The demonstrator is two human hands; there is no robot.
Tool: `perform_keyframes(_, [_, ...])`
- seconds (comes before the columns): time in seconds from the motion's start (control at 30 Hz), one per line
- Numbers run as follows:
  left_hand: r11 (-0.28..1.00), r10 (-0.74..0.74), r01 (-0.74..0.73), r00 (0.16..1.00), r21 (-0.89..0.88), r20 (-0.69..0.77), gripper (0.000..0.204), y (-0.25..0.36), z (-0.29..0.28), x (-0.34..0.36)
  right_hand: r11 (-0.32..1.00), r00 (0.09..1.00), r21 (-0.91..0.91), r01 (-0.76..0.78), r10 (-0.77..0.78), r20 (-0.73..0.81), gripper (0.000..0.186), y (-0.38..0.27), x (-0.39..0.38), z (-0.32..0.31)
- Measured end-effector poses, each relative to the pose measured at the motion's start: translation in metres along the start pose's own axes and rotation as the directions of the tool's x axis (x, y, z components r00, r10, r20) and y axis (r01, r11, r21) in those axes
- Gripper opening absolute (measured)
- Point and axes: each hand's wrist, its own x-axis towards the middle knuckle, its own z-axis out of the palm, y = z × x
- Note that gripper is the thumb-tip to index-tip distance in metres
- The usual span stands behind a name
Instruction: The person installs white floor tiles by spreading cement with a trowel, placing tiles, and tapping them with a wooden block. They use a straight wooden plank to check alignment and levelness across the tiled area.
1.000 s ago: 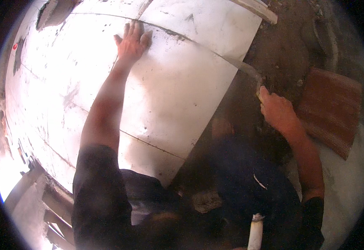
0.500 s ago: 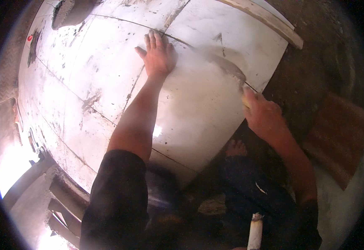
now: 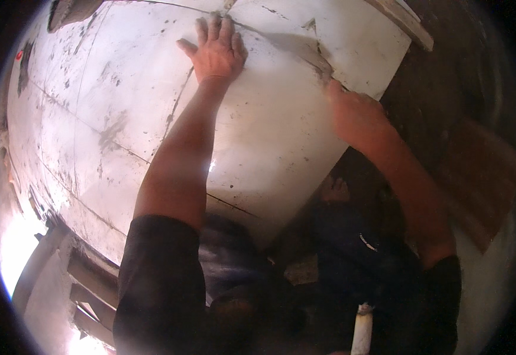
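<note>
My left hand (image 3: 217, 53) lies flat on a large white floor tile (image 3: 269, 130), fingers spread and pointing away, the fingertips close to its far joint. To the right, my right hand (image 3: 361, 115) is closed around a trowel, whose handle is mostly hidden in the fist. The thin grey trowel blade (image 3: 305, 50) reaches left and away from the fist, low along the joint between this tile and the one beyond. Whether the blade's edge is inside the joint I cannot tell. Dark specks and smears mark the tiles.
A wooden strip (image 3: 408, 26) lies along the far right tile edge. Dark ground borders the tiles there, with a reddish-brown sheet (image 3: 482, 183) on it. At the far left stands a grey container (image 3: 71, 13). A bare foot (image 3: 336, 189) rests beside the near tile edge.
The view has shifted, so floor and hands sit higher in the picture. My left hand stays flat on the tile. My right hand, with the trowel, has moved slightly left along the joint.
</note>
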Motion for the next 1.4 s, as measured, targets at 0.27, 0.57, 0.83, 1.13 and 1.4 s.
perform_keyframes(0.27, [0.992, -0.005, 0.0, 0.999, 0.125, 0.04, 0.058, 0.0, 0.008, 0.002, 0.975, 0.966, -0.115, -0.189, 0.206, 0.154, 0.018, 0.073, -0.099, 0.004])
perform_keyframes(0.57, [1.0, 0.008, -0.008, 1.0, 0.009, 0.016, 0.058, 0.0, 0.008, 0.003, 0.984, 0.995, -0.149, -0.098, 0.102, 0.017, 0.033, 0.144, -0.203, 0.017])
perform_keyframes(0.83, [0.986, -0.101, 0.109, 0.993, -0.127, 0.068, 0.078, -0.005, 0.007, 0.01, 0.379, 0.645, 0.743, -0.551, 0.759, 0.091, 0.042, 0.303, -0.2, 0.142])
perform_keyframes(1.13, [0.774, -0.607, 0.632, 0.727, 0.033, 0.321, 0.122, 0.004, -0.035, 0.038, 0.959, 0.892, 0.107, -0.261, 0.282, -0.353, 0.083, 0.223, -0.252, 0.252])
perform_keyframes(1.4, [0.697, -0.626, 0.717, 0.619, -0.015, 0.474, 0.126, -0.018, -0.048, 0.078, 0.977, 0.936, -0.099, -0.19, 0.15, -0.319, 0.059, 0.213, -0.245, 0.25])
